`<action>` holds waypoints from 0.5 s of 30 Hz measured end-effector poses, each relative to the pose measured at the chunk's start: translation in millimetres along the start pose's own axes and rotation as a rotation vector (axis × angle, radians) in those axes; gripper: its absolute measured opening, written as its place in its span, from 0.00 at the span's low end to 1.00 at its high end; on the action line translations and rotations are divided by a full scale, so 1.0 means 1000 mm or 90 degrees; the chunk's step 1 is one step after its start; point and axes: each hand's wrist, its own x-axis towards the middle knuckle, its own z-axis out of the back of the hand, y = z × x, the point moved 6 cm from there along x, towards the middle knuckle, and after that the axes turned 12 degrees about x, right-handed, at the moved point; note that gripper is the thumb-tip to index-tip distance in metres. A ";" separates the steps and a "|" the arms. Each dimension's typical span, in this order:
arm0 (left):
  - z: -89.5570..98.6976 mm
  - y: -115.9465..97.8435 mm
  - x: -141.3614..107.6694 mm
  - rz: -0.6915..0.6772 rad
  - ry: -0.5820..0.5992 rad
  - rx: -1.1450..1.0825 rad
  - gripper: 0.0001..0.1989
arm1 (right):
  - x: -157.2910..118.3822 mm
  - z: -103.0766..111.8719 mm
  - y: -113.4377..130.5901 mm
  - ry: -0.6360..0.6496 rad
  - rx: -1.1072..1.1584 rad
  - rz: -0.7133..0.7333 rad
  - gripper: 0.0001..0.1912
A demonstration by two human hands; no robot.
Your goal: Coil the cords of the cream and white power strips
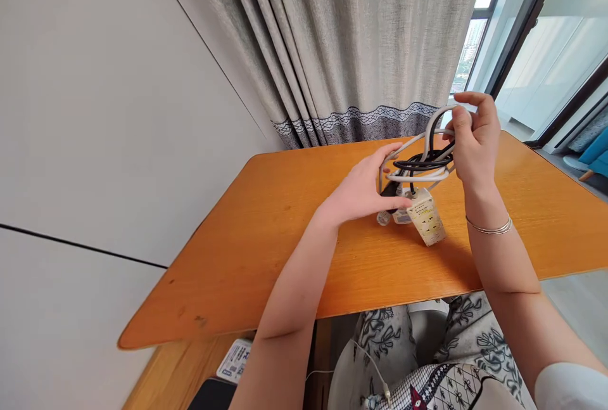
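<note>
A tangled bundle of white and black cables (422,166) is held above the orange wooden table (285,226). My right hand (475,137) pinches the upper loops of the bundle. Around the left side of the bundle curls my left hand (365,188), its thumb reaching to the white power strip (427,218). That strip hangs tilted at the bundle's lower end, with its sockets showing. Beside it are a black plug or adapter (390,189) and a smaller white plug (383,218), partly hidden by my left thumb.
Grey curtains (370,36) hang behind the table's far edge, and a white wall (95,112) runs along the left. A window is at the upper right. Below the near edge, a printed white box (235,359) lies at the lower left.
</note>
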 end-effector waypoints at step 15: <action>-0.006 -0.010 -0.015 0.116 0.079 -0.119 0.27 | 0.002 0.011 -0.003 -0.100 -0.014 0.028 0.15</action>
